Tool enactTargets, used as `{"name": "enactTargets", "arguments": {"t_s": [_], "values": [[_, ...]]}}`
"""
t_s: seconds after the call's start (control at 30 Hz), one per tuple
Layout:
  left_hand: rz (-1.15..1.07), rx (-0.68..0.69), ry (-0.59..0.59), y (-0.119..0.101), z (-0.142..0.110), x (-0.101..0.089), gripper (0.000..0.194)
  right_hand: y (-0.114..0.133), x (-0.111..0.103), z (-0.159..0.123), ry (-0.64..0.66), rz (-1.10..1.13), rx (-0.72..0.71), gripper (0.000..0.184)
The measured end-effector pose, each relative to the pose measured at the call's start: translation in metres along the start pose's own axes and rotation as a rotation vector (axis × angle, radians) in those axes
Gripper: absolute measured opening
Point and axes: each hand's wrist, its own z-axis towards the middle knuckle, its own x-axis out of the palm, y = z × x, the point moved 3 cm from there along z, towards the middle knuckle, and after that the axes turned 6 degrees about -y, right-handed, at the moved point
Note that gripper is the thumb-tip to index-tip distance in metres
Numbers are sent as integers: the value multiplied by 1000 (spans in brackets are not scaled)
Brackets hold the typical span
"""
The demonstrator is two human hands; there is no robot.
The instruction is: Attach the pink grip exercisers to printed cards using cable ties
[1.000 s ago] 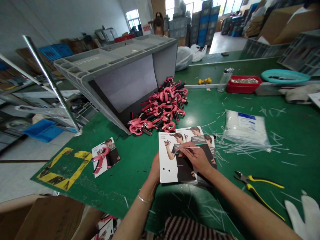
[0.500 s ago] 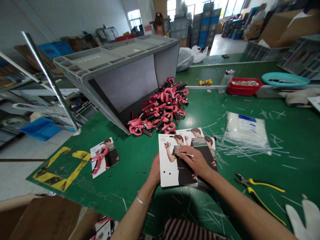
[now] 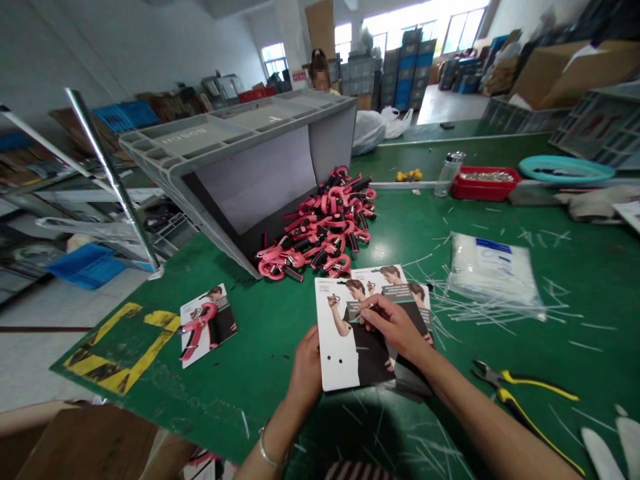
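Note:
A printed packaging card [image 3: 337, 350] with a person pictured on it and two small holes lies tilted over a stack of similar cards [image 3: 417, 320]. My left hand [image 3: 306, 367] grips its left edge, with the fingers hidden behind it. Over the card's right half, my right hand [image 3: 393, 327] is closed in a pinch on a thin white cable tie, mostly hidden by the fingers now. Off to the left, a pink and black hand gripper [image 3: 203, 330] rests on another card [image 3: 227, 317]. More pink hand grippers [image 3: 330, 223] are heaped beyond the cards.
A grey crate [image 3: 185, 143] lies on its side behind the heap. To the right are a bag of cable ties [image 3: 495, 267], loose ties, yellow-handled pliers [image 3: 505, 387] and a white glove [image 3: 600, 453]. A red tray [image 3: 485, 190] and blue-green plate [image 3: 565, 170] sit farther back.
The view has tilted up slightly. My right hand's fingertips have drawn together above the card, and the white tie shows less. My left hand still holds the card's edge.

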Motion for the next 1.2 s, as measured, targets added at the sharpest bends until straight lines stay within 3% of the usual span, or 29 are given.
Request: {"name": "enactTargets", "arguments": {"t_s": [0.17,0.3,0.4,0.57,0.93,1.2], "values": [[-119,-10,-100,-8,8,13,21,11,0,-8,-116,-240,-150,15],[-106,-87,-168,-5,16,18,2,19,2,-12,-86,-365,-282,22],[-136,-133,-151,-4,22,20,9,23,1,-12,-58,-374,-328,27],[-231,-250,-88,-2,31,27,16,19,-1,-12,-53,-409,-364,29],[-173,-263,-87,3,30,25,19,20,2,-15,-78,-432,-432,20],[-306,-348,-114,15,34,34,13,19,1,-15,-114,-434,-430,21]]}}
